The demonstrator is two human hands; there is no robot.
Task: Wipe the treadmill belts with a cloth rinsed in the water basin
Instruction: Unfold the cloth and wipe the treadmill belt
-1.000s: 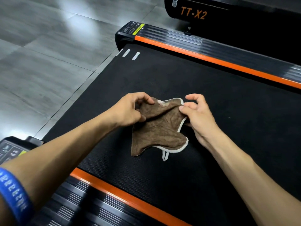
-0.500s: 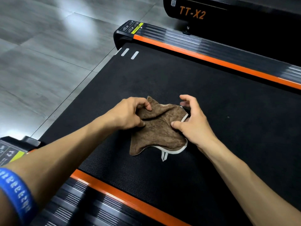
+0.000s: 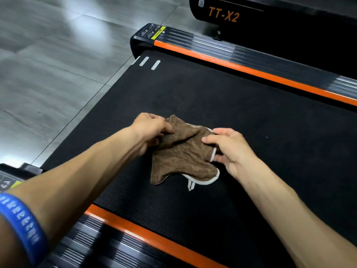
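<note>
A crumpled brown cloth [image 3: 181,155] with a white border lies on the black treadmill belt [image 3: 251,122]. My left hand [image 3: 150,128] pinches the cloth's upper left part. My right hand [image 3: 229,147] holds the cloth's right edge, thumb on top and fingers around the white border. A small white loop of the cloth sticks out at its near edge. No water basin is in view.
Orange-trimmed side rails run along the belt, one far [image 3: 251,70] and one near [image 3: 146,238]. A second black treadmill marked TT-X2 [image 3: 224,14] stands beyond. Grey tiled floor [image 3: 48,74] lies to the left. A blue wristband [image 3: 21,221] is on my left forearm.
Both hands have shifted their grip on the cloth; the right hand moved from the top edge down onto the right side, and the cloth's top fold has flattened.
</note>
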